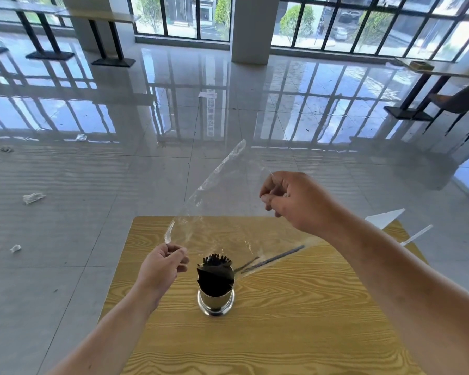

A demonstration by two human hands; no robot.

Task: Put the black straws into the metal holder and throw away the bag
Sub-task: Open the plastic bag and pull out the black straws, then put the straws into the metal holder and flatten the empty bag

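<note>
While my two hands stretch a clear plastic bag (pixel 228 201) in the air above a wooden table (pixel 255 334), the metal holder (pixel 214 301) stands upright on the tabletop beneath it, packed with black straws (pixel 215 259) whose ends fan out above its rim. My left hand (pixel 163 266), low and just left of the holder, pinches the bag's lower corner between thumb and curled fingers. My right hand (pixel 287 201), raised higher and farther out to the right, grips the bag's opposite edge with its fingers closed on the film. The bag slants between them, its top corner pointing up and away from me and its lower edge draping just over the straw tips. A few stray black straws (pixel 275 257) show through the film to the right of the holder, under my right forearm; I cannot tell whether they lie inside the bag or on the wood below it. At the table's far right corner rest a white paper piece (pixel 385 217) and a wrapped straw (pixel 416 235), well apart from the holder. Beyond the table, crumpled scraps (pixel 33 197) dot the glossy tiled floor (pixel 92 171), which mirrors the tall windows (pixel 363 20); a chair (pixel 460 104) sits at the right edge.
</note>
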